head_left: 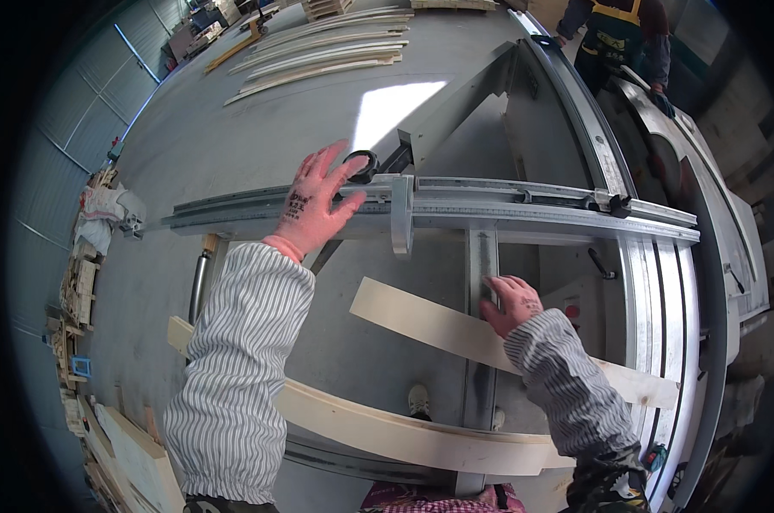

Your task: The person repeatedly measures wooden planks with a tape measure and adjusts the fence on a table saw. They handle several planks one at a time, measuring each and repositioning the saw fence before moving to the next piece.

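Note:
My left hand (312,208), in a pink glove, has its fingers spread over the metal fence rail (472,212). Its fingertips are close to a round black knob (363,167); whether they touch it I cannot tell. Just right of the knob, a flat metal stop (401,215) hangs over the rail. My right hand (513,304), also gloved in pink, has its fingers loosely apart at the far edge of a pale wooden board (429,321). This board lies slanted across a metal crossbar (482,256) and reaches the silver table (660,295) on the right.
A second pale board (404,432) lies nearer to me across the frame. At the upper right stands another person (613,38) beside a grey machine panel (703,162). Long wooden strips (318,56) lie on the floor far ahead, and stacked timber (135,445) is at the left.

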### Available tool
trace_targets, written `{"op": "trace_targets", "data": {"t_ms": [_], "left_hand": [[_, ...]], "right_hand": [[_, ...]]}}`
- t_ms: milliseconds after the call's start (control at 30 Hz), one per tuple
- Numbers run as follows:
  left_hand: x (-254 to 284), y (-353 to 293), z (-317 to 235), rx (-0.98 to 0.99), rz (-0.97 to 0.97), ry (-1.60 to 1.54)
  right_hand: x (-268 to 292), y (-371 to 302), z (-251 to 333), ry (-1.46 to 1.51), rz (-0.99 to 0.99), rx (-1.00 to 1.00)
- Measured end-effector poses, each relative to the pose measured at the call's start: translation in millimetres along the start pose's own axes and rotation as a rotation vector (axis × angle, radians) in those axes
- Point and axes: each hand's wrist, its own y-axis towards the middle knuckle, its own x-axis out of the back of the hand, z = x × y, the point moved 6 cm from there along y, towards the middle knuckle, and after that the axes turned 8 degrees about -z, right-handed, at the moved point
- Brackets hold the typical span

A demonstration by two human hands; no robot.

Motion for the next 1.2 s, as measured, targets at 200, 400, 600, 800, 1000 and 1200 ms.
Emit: {"op": "trace_targets", "data": {"t_ms": [200,400,600,800,1000,1200], "left_hand": [[-61.1,44.8,20.7,-0.102,0.330,-0.122],[-69.3,58.5,26.8,-0.157,0.169,-0.140],[-77.0,51.7,28.0,0.031,0.025,-0.104],[-78.3,51.0,26.4,0.228,-0.021,0.001],[-80.1,47.5,17.9,0.402,-0.080,0.056],[-62.7,41.1,23.8,-0.219,0.100,0.044]], "right_hand": [[-84.7,79.2,42.8,-0.125,0.188,-0.070],[-125.7,105.9,42.6,-0.184,0.236,-0.080],[-145.8,107.8,50.9,-0.252,0.182,-0.042],[-144.1,110.0,51.4,-0.271,0.188,-0.062],[-139.1,108.6,54.5,-0.326,0.206,-0.054],[-131.5,108.6,57.0,-0.279,0.097,-0.059]]}}
